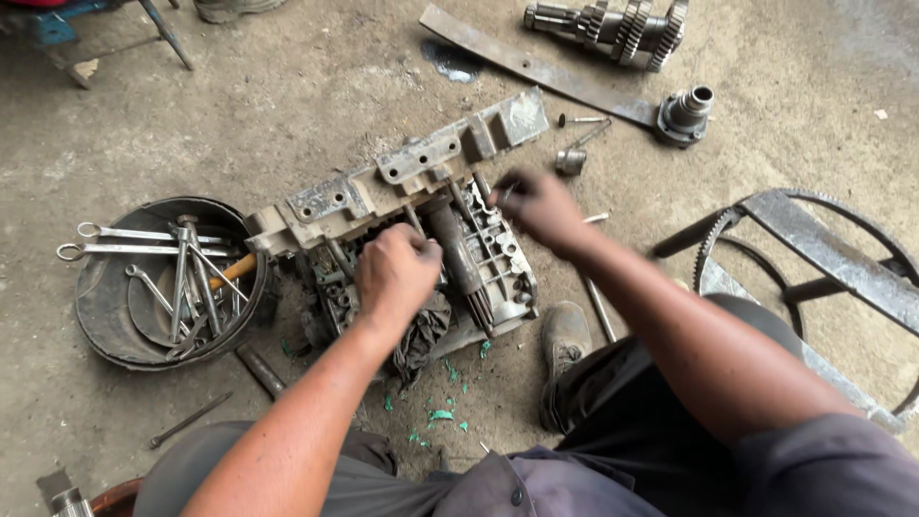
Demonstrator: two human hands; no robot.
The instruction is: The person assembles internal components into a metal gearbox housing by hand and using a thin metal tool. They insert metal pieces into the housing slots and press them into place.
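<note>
A: Where does the casing (402, 187) lie?

B: On the concrete floor (287, 86), right under both hands. Its long axis runs from lower left, beside the pan (105, 316), to upper right, with the far end toward the gear shaft (613, 29). The open side faces the person.

A: And the left hand (394, 273)?

B: It is curled into a fist over the middle of the casing, knuckles up. The fingers are closed, but what they grip is hidden beneath them. A dark rag (421, 335) lies just below the fist.

A: The right hand (538, 206)?

B: It is at the casing's right edge, fingers pinched together at a small part near the rim. It is blurred, so I cannot tell what the fingertips hold.

A: What runs between the hands?

B: A dark shaft (459, 258) inside the casing, set across its long axis and pointing toward the person.

A: Anything else close by?

B: Spanners (182, 258) in the pan left of the fist, green flakes (440, 414) below it, a shoe (565, 335) under the right wrist, and a flanged hub (685, 113) beyond the right fingers.
</note>
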